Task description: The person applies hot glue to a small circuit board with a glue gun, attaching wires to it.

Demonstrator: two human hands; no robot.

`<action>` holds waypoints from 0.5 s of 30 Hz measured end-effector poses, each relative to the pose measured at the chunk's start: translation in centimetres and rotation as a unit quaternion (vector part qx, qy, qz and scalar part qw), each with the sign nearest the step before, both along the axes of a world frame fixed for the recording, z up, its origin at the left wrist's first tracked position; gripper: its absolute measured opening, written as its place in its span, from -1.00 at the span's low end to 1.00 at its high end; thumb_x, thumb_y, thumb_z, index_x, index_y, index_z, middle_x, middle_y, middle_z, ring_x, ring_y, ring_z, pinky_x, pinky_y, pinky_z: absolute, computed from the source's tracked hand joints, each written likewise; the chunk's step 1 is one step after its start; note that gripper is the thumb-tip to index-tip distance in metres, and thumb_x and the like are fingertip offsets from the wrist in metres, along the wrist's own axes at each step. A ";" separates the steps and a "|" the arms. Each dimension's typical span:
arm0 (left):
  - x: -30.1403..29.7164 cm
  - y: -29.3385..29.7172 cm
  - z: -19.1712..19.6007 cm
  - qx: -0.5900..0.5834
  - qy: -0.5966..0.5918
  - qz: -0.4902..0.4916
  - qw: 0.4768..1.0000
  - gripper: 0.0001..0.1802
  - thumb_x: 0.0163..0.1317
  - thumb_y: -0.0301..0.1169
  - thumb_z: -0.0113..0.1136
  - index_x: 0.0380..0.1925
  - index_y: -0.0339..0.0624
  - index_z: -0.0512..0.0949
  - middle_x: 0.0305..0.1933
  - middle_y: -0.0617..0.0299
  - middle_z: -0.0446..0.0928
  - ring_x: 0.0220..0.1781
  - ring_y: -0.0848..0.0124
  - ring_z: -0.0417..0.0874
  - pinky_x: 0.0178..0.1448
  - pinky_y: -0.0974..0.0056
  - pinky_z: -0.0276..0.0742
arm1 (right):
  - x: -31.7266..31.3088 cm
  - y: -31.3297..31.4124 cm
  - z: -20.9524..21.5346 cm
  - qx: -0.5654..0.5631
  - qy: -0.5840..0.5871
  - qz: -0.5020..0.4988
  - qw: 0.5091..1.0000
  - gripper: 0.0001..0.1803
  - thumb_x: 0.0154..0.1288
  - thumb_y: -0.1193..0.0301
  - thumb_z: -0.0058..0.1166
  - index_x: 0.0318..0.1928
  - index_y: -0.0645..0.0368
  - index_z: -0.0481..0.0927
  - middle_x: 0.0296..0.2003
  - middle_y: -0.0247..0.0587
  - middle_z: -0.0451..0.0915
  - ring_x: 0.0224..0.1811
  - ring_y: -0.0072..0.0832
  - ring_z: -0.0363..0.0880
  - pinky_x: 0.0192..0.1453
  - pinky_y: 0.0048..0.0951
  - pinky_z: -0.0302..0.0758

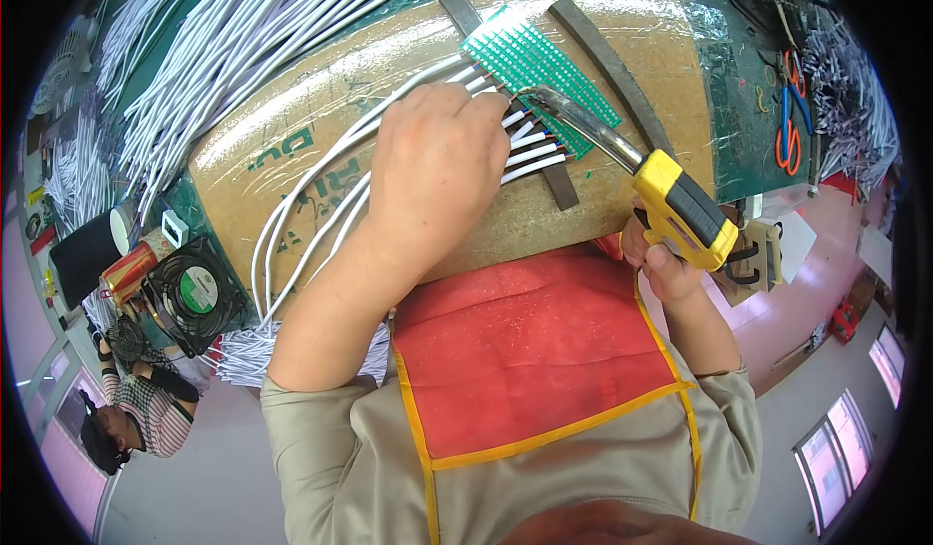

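Several green printed characters (292,145) run across the glossy brown sheet (632,20) that covers the middle of the dark green bench top (739,142). More lettering marks a round green label (197,289) on a black fan (163,304) at the left, its print too small to make out, and a red-and-gold can (129,273) just beside the fan carries print too blurred to make out. On the sheet, a green perforated circuit board (535,64) lies slanted across a dark bar (561,187), with white cables (531,166) meeting its near edge; a second dark bar (607,67) lies to its right. The left hand (437,152) is closed over some of the cables beside the board, its fingertips partly hidden. The right hand (666,265) has its fingers curled around a yellow-and-black hand tool (685,210), whose metal tip reaches the left fingertips; whether they touch, I cannot tell. A large bundle of white cables (233,69) fills the far left, while orange-handled scissors (788,152) lie right. Beyond are a pinkish floor (768,326), windows (838,458) and another person (146,419) in stripes.
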State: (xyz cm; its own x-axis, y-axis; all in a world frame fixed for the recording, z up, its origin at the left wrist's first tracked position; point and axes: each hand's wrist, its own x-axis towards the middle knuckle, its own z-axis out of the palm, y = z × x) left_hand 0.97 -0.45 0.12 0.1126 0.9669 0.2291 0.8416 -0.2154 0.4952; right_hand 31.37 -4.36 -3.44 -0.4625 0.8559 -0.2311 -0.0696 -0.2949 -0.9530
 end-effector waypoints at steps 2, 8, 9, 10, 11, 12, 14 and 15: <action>0.0 0.0 0.0 -0.001 0.000 -0.001 1.000 -0.84 0.16 -0.49 0.26 -0.25 -0.18 0.73 -0.40 0.04 0.62 -0.28 0.03 0.66 -0.13 0.01 0.57 | -0.4 -0.4 0.0 -0.043 0.013 -0.045 0.998 -0.17 0.20 0.01 0.44 0.27 0.30 0.39 -0.48 -0.38 0.36 -0.52 -0.56 0.31 -0.46 -0.50 0.28; 0.1 -0.1 -0.1 0.001 -0.001 -0.001 1.000 -0.85 0.14 -0.47 0.26 -0.28 -0.18 0.71 -0.41 0.06 0.58 -0.27 0.04 0.63 -0.14 -0.01 0.54 | -0.6 -0.3 0.3 -0.054 0.027 -0.054 0.997 -0.15 0.17 -0.01 0.46 0.26 0.28 0.40 -0.48 -0.39 0.35 -0.51 -0.57 0.31 -0.47 -0.50 0.28; 0.1 -0.1 -0.1 -0.001 0.002 0.002 1.000 -0.83 0.16 -0.49 0.26 -0.25 -0.16 0.73 -0.41 0.05 0.60 -0.29 0.04 0.65 -0.15 0.01 0.57 | -0.6 -0.3 0.2 -0.055 0.028 -0.055 0.997 -0.15 0.17 -0.01 0.46 0.26 0.28 0.40 -0.48 -0.39 0.35 -0.51 -0.57 0.31 -0.47 -0.50 0.28; 0.1 -0.1 0.0 0.000 0.002 0.001 1.000 -0.83 0.16 -0.49 0.26 -0.25 -0.16 0.73 -0.41 0.05 0.60 -0.29 0.04 0.65 -0.15 0.01 0.57 | -0.6 -0.3 0.3 -0.054 0.030 -0.054 0.997 -0.16 0.17 -0.01 0.45 0.26 0.28 0.40 -0.48 -0.39 0.35 -0.51 -0.56 0.31 -0.47 -0.50 0.28; 0.1 -0.1 0.0 0.003 0.002 0.001 1.000 -0.83 0.15 -0.49 0.26 -0.25 -0.15 0.73 -0.41 0.05 0.59 -0.29 0.04 0.65 -0.15 0.01 0.57 | -0.6 -0.3 0.4 -0.054 0.033 -0.053 0.997 -0.17 0.18 0.00 0.45 0.26 0.28 0.40 -0.48 -0.39 0.36 -0.51 -0.56 0.31 -0.46 -0.50 0.28; 0.1 -0.1 0.0 0.005 0.003 0.001 1.000 -0.83 0.15 -0.49 0.26 -0.25 -0.15 0.73 -0.41 0.06 0.59 -0.29 0.04 0.65 -0.15 0.01 0.57 | -0.6 -0.3 0.3 -0.054 0.033 -0.053 0.997 -0.17 0.18 0.00 0.45 0.26 0.28 0.40 -0.48 -0.39 0.36 -0.51 -0.56 0.31 -0.46 -0.50 0.28; 0.1 0.0 -0.1 0.003 0.005 0.003 1.000 -0.83 0.15 -0.50 0.26 -0.25 -0.15 0.73 -0.41 0.05 0.59 -0.29 0.04 0.65 -0.15 0.01 0.57 | -0.5 -0.4 -0.2 -0.041 0.021 -0.059 0.997 -0.19 0.21 0.01 0.43 0.25 0.28 0.40 -0.49 -0.39 0.36 -0.51 -0.56 0.31 -0.46 -0.49 0.28; 0.2 0.0 -0.1 0.000 0.006 0.005 1.000 -0.83 0.15 -0.50 0.26 -0.25 -0.15 0.73 -0.41 0.05 0.59 -0.29 0.04 0.65 -0.15 0.01 0.57 | -0.4 -0.4 -0.3 -0.042 0.022 -0.060 0.997 -0.19 0.21 0.01 0.43 0.25 0.28 0.40 -0.49 -0.39 0.36 -0.51 -0.56 0.31 -0.46 -0.49 0.28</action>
